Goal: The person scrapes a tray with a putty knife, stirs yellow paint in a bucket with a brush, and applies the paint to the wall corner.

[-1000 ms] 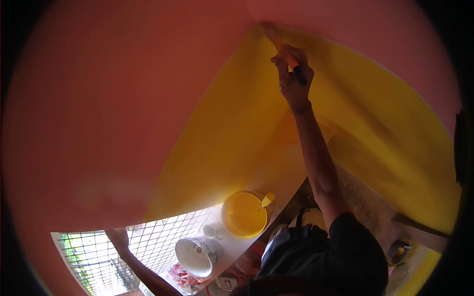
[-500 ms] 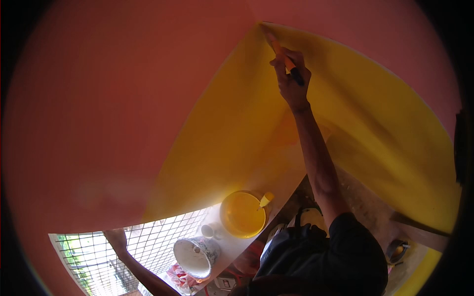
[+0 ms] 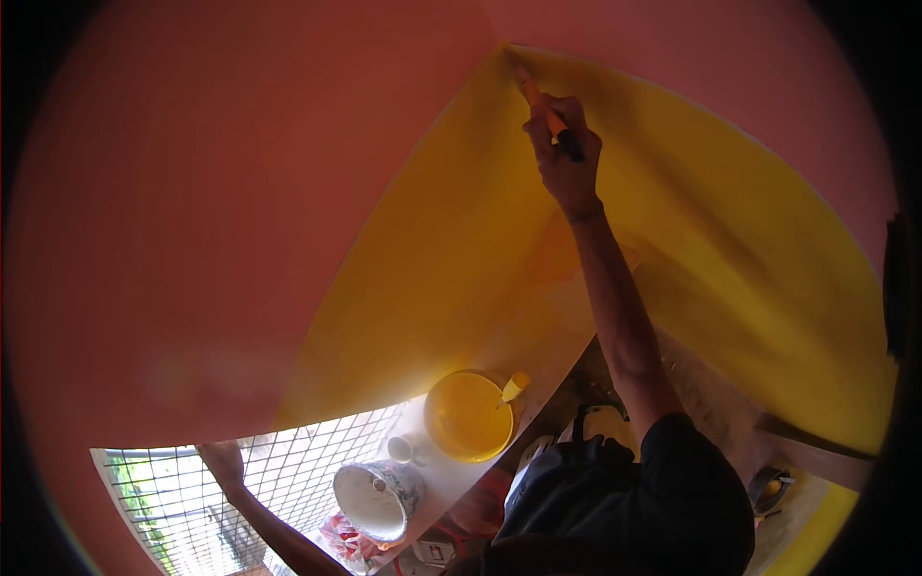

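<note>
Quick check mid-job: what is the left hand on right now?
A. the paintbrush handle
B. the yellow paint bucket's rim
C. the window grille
C: the left hand rests against the window grille, while the right hand holds the paintbrush up at the yellow wall.

Daylight floods in through the grilled window (image 3: 240, 480) at lower left, blown out to white. The yellow wall (image 3: 461, 240) glows warmly; the right hand (image 3: 567, 158) and brush (image 3: 540, 104) read dark, slightly soft. Fisheye bending curves every line, and the frame's corners go black.
</note>
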`<state>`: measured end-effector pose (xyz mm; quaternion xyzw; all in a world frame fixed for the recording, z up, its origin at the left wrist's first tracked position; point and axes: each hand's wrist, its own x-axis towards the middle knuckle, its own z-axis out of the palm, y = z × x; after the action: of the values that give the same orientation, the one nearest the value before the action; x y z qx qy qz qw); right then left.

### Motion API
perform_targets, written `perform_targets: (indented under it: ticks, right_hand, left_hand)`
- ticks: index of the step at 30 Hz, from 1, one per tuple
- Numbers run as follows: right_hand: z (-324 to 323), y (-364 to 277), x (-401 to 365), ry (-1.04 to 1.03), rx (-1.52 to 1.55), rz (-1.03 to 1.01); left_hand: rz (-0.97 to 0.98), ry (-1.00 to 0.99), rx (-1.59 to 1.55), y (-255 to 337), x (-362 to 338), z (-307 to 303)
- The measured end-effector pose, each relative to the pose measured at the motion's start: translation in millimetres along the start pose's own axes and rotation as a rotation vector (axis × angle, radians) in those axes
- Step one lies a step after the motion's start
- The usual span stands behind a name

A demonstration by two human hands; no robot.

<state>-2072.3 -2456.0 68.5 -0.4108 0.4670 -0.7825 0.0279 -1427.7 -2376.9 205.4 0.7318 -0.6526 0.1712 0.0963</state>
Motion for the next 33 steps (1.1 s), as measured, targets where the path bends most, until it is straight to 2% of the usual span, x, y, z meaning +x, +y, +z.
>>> perform_targets:
  ticks: [2, 13, 16, 22, 25, 28, 31, 33]
  right_hand:
    - [1, 4, 0, 0.011, 0.033, -0.020]
    - [1, 13, 1, -0.001, 0.049, -0.092]
    - [-2, 10, 2, 0.047, 0.014, -0.071]
    - [-4, -4, 5, 0.096, 0.047, -0.011]
    - [-6, -6, 4, 0.059, 0.022, -0.006]
    - [-4, -7, 3, 0.056, -0.001, -0.026]
    - [-2, -7, 5, 0.067, 0.055, -0.051]
    - [-2, -4, 5, 0.050, 0.039, -0.070]
  left_hand:
    - [-0.061, -0.088, -0.005, 1, 0, -3]
    - [-0.023, -0.074, -0.044, 17, -2, -10]
    - [-0.067, -0.065, -0.028, 19, -3, -9]
    - [-0.003, -0.064, -0.052, 12, -1, -8]
    - [0.102, 0.103, -0.069, 18, -4, -5]
    - [0.152, 0.173, -0.015, 14, -4, -1]
    - [-0.028, -0.063, -0.028, 14, -1, -8]
    - [-0.035, -0.064, -0.038, 11, 0, -7]
